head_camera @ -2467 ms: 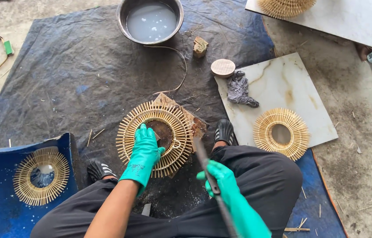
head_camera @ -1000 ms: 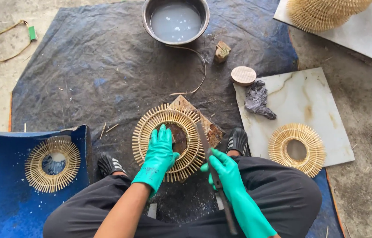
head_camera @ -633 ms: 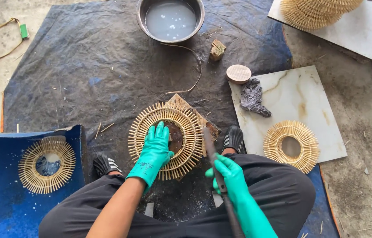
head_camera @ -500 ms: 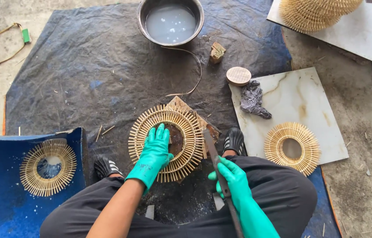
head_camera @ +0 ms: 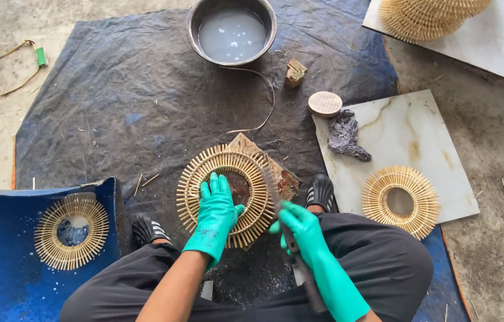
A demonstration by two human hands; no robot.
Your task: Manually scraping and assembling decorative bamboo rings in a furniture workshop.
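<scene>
A round bamboo-stick ring [head_camera: 204,170] lies on a brown wooden block [head_camera: 283,176] between my feet. My left hand [head_camera: 216,210], in a green rubber glove, presses flat on the ring's lower left part. My right hand [head_camera: 301,225], also gloved, grips the handle of a long dark blade [head_camera: 272,182]. The blade's tip rests against the ring's right edge. Its handle runs back under my right forearm.
A metal bowl of cloudy liquid [head_camera: 232,34] stands at the far edge of the dark tarp [head_camera: 115,107]. A marble tile [head_camera: 407,131] on the right carries a finished ring [head_camera: 401,201] and a grey rag [head_camera: 347,136]. Another ring [head_camera: 72,230] lies on blue sheeting at left.
My right hand has shifted the blade up and down along the ring's right edge. My left hand has stayed pressed on the ring. The camera view has wobbled slightly.
</scene>
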